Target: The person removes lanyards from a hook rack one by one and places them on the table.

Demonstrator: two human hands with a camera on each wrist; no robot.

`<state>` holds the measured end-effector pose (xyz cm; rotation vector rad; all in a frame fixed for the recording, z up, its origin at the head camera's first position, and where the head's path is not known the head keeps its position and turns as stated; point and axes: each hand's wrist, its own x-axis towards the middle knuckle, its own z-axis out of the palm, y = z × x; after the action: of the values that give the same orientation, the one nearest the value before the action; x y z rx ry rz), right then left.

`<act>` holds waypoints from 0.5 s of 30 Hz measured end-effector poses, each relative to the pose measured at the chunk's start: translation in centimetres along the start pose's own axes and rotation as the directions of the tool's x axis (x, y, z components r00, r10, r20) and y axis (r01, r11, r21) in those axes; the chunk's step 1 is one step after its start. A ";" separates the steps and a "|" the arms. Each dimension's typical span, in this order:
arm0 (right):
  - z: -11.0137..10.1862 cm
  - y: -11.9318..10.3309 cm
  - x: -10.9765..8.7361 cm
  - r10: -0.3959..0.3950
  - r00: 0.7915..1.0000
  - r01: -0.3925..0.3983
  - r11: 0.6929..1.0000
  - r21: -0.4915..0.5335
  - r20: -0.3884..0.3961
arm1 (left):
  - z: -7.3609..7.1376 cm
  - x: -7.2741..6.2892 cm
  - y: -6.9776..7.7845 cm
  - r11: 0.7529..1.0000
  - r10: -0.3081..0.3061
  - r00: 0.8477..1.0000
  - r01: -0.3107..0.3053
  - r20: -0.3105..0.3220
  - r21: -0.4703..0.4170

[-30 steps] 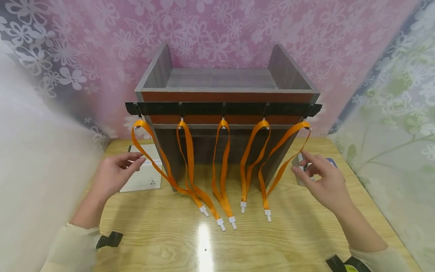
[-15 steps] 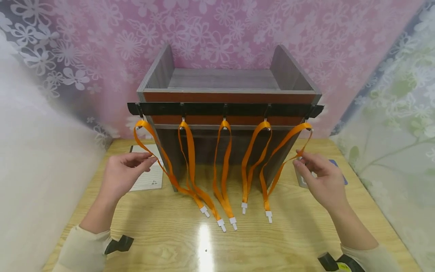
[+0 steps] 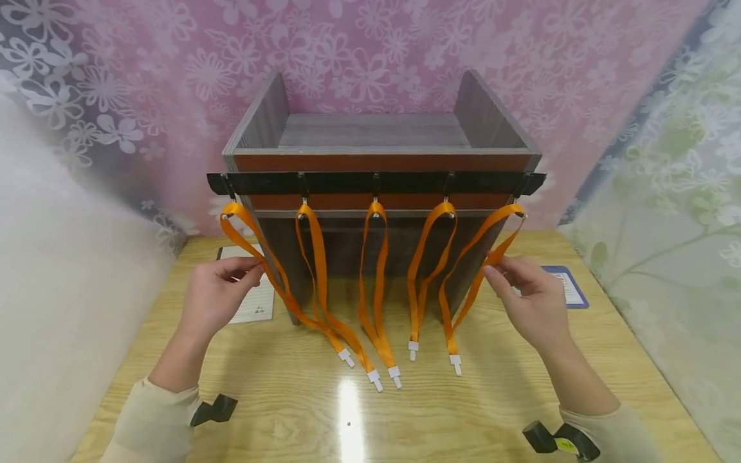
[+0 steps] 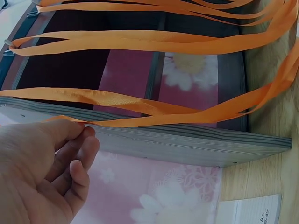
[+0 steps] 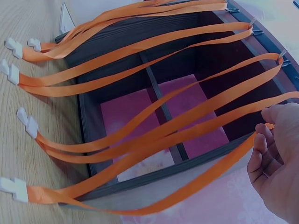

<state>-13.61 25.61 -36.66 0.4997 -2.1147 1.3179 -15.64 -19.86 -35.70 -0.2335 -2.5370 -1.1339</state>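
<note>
Head view: five orange lanyards, hung side by side by their loops from hooks on a black rail (image 3: 341, 183) along the near side of a grey shelf unit (image 3: 373, 132); white clips (image 3: 413, 347) at the lower ends. The leftmost lanyard (image 3: 287, 298), overlapping its neighbour low down; its outer strand pinched between thumb and index finger of the left hand (image 3: 215, 296). The rightmost lanyard (image 3: 477, 283), its outer strand pinched likewise by the right hand (image 3: 529, 301). Both hands outside the row, one to each side, in pale sleeves (image 3: 153, 418). Beneath, a wood-grain table (image 3: 289, 418); on it, a lined notepad (image 3: 255, 303) behind the left hand and a blue-edged card (image 3: 570, 287) to the right of the right hand. At the far side, pink floral wallpaper (image 3: 359, 58). Left wrist view: thumb and index finger closed together on the orange strand, beside the unit's grey side panel (image 4: 187, 144); remaining fingers curled inward. Right wrist view: fingers bent at the strand of the rightmost lanyard, the exact contact of the tips partly hidden; unit divided inside by a dark partition (image 5: 159, 93).
</note>
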 end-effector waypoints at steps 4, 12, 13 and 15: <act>0.5 0.1 0.0 -0.037 0.999 0.037 0.999 -0.011 -0.007 | -0.1 -0.1 0.1 0.997 -0.052 0.999 0.052 0.003 -0.054; 1.3 -0.3 0.3 -0.040 0.999 0.039 0.998 -0.056 -0.021 | 0.5 0.0 0.3 0.985 -0.095 0.995 0.092 -0.015 -0.143; 1.4 -0.3 0.4 -0.037 0.999 0.035 0.998 -0.057 -0.027 | 0.6 0.0 0.2 0.985 -0.093 0.995 0.088 -0.028 -0.151; 1.8 -0.5 0.7 -0.023 0.999 0.021 0.998 -0.057 -0.037 | 0.8 0.1 0.2 0.984 -0.089 0.995 0.079 -0.053 -0.160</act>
<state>-14.28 23.78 -36.45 0.4696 -2.1031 1.2426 -15.83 -19.16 -36.03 -0.1305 -2.4277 -1.3555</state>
